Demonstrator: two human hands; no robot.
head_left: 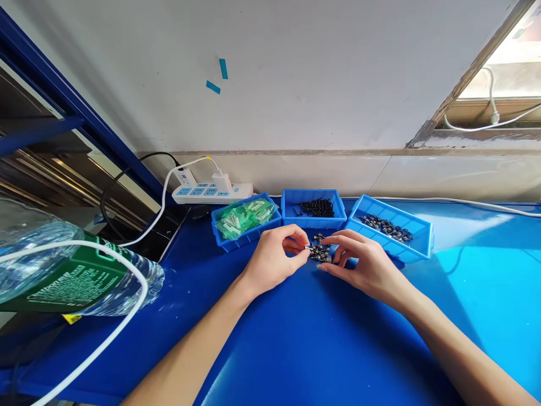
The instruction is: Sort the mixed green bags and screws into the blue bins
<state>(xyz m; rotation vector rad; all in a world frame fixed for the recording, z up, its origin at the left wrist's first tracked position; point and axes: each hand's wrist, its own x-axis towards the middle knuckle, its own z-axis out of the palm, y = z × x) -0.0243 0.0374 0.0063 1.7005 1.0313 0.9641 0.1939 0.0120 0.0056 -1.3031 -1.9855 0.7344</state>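
A small pile of dark and metallic parts point(320, 254) lies on the blue tabletop point(291, 349) between my hands. My left hand point(276, 256) pinches one small metal part point(307, 247) between thumb and fingertips at the pile's left edge. Fingers apart, my right hand point(363, 262) reaches over the right side of the pile; nothing can be seen held in it. Behind the hands stand three blue bins: the left bin point(247, 238) holds green-and-clear bags point(245, 219), the middle bin point(310, 222) black screws point(318, 207), and the right bin point(391, 248) small dark parts point(386, 227).
A large clear bottle with a green label point(80, 276) stands at the left, with a white cable point(141, 282) looping in front. Behind the left bin, a white power strip point(203, 193) has plugs in it. The pale wall point(296, 84) rises behind the bins.
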